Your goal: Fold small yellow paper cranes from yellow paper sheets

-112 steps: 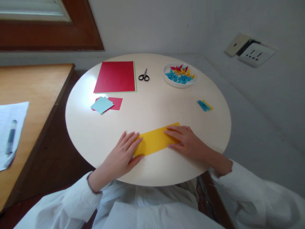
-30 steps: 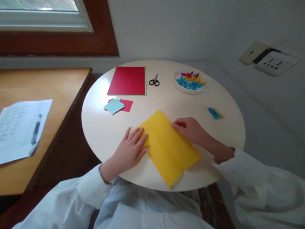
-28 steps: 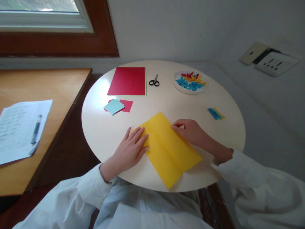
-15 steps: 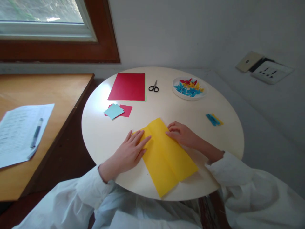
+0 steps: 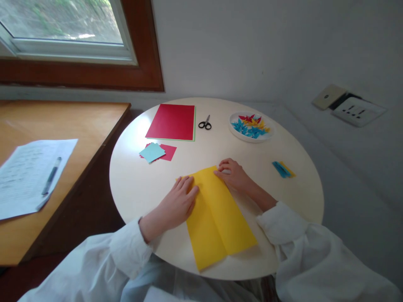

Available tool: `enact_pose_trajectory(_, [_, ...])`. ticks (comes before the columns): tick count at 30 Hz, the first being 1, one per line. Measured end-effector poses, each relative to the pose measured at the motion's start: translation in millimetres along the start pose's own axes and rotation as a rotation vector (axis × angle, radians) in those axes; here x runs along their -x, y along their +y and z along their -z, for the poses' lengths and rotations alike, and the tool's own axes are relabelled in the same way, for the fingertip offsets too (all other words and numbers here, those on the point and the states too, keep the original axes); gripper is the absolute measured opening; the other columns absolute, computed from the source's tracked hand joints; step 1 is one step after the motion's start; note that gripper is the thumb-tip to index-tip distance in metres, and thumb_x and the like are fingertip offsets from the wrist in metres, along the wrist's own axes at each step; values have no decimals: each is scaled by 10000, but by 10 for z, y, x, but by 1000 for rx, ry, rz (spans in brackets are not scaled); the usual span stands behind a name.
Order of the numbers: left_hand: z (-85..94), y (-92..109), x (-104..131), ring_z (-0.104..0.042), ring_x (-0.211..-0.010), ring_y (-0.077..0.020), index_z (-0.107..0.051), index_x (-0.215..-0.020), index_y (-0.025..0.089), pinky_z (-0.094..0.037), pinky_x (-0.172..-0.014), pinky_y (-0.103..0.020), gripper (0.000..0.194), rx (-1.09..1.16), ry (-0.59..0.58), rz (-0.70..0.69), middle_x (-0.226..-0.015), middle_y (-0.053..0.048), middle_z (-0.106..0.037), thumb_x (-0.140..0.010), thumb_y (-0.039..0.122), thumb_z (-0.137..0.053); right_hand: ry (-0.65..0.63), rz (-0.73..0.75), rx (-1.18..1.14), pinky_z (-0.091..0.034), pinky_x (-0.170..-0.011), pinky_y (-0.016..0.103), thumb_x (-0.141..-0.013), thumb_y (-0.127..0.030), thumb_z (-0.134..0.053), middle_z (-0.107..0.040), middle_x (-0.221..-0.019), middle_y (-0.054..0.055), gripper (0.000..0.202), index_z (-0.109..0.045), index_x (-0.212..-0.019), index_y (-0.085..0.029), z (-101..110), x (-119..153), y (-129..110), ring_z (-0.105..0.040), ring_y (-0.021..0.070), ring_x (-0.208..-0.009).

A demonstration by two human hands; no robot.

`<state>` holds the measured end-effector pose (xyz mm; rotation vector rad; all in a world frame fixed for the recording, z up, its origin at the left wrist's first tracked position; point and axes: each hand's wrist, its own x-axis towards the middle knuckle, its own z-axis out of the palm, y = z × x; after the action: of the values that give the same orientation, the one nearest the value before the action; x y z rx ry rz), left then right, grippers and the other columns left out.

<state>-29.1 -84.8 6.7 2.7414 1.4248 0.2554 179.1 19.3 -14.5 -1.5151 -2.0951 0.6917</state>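
A sheet of yellow paper (image 5: 215, 214) with a crease down its middle lies before me on the round white table, its lower end near the table's front edge. My left hand (image 5: 179, 199) rests flat on the sheet's upper left part, fingers stretched out. At the upper right corner, my right hand (image 5: 233, 174) has its thumb and curled fingers closed on the paper's edge.
Red sheets (image 5: 173, 121) lie at the back left beside black-handled scissors (image 5: 205, 123). Small light-blue squares (image 5: 153, 152) overlap red ones. A white plate (image 5: 244, 137) holds folded paper shapes. Blue and yellow strips (image 5: 281, 169) lie right. A wooden desk (image 5: 91, 121) stands left.
The yellow sheet has turned slightly, its lower end swinging left. My right hand has shifted to its upper corner, and my left fingers have drawn closer together. The view has tilted a little.
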Motion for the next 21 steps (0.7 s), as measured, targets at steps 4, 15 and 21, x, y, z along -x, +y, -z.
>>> enact_pose_trajectory(4, [-39, -30, -74, -488, -1034, -283, -554, -980, 115, -428, -896, -452, 233, -37, 15, -15, -1042, -154, -565, -845, 80, -367, 30, -76, 1, -383, -914, 427, -730, -363, -582, -630, -953, 52, 206, -614, -606, -202, -34, -20, -63, -561, 214, -944])
enact_pose_trajectory(15, [-249, -52, -106, -517, -1035, -283, -491, -1206, 24, -413, -898, -430, 381, -85, 188, 40, -1135, -200, -584, -923, 202, -309, 64, 8, 123, -379, -827, 447, -757, -253, -554, -625, -925, 87, 193, -579, -577, -188, -48, 31, -120, -557, 241, -896])
enact_pose_trajectory(21, [-279, -62, -97, -505, -1133, -298, -458, -1258, 17, -370, -955, -465, 410, -52, 178, 43, -1251, -220, -550, -928, 186, -284, 72, 8, 156, -369, -800, 431, -789, -315, -551, -613, -895, 76, 264, -559, -554, -193, -73, 22, -113, -549, 243, -885])
